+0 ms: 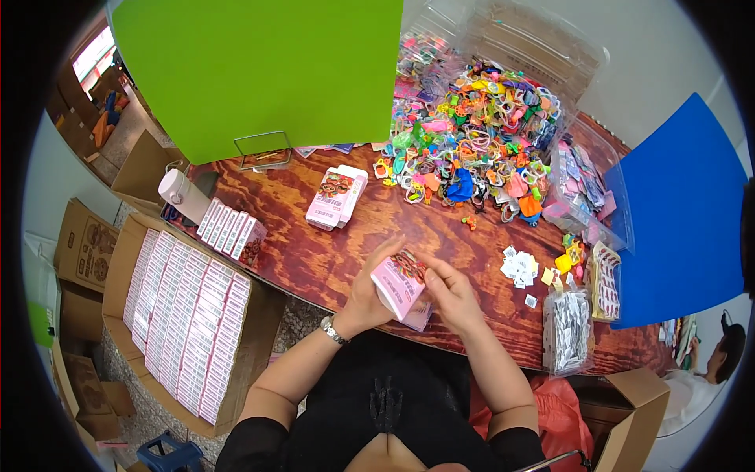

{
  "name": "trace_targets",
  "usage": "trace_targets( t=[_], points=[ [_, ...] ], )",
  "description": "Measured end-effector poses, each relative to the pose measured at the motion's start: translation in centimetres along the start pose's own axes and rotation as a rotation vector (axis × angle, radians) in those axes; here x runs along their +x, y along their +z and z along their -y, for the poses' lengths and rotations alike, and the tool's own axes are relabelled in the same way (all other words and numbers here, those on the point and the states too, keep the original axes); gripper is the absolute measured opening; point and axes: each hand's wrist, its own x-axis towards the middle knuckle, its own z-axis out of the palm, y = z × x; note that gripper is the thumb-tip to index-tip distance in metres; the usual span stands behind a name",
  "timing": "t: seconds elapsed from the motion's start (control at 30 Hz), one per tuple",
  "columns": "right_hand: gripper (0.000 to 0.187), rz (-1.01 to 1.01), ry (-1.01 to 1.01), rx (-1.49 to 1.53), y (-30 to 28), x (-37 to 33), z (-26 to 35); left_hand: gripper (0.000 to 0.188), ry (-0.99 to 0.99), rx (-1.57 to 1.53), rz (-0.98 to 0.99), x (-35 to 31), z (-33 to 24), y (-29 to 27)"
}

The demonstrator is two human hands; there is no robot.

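Note:
A small pink carton box (399, 285) with a printed picture is held over the table's near edge, in front of my body. My left hand (363, 293) is wrapped round its left side. On its right side, the fingers of my right hand (454, 297) press against the box near its top. Below it, part of another pink and white piece (418, 315) shows, and I cannot tell whether it is a flap or a second box. Farther off, a pink box with its end flaps unfolded (334, 198) lies on the wood-grain table (291, 256).
Several pink boxes (230, 228) stand in a row near a pale bottle (185, 195). A large carton (118, 295) of packed boxes sits at left. Colourful trinkets (480, 149) heap at the back. White paper squares (519, 267) and a tub of sachets (568, 330) lie right.

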Motion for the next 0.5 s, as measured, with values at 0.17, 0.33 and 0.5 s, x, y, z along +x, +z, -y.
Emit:
trace_targets(
  t=[0.17, 0.33, 0.5],
  points=[
    [0.063, -0.076, -0.225, -1.029, -3.3, 0.9, 0.4, 0.098, -0.173, -0.016, -0.134, -0.1, -1.6, -1.2],
    [0.047, -0.014, -0.369, -1.388, -4.2, 1.2, -1.5, 0.095, -0.225, 0.039, -0.081, -1.5, -0.1, -0.9],
    [0.028, -0.047, -0.163, -0.994, -4.9, 1.1, 0.5, 0.088, -0.288, -0.109, -0.162, -1.9, 0.7, -1.3]
  ],
)
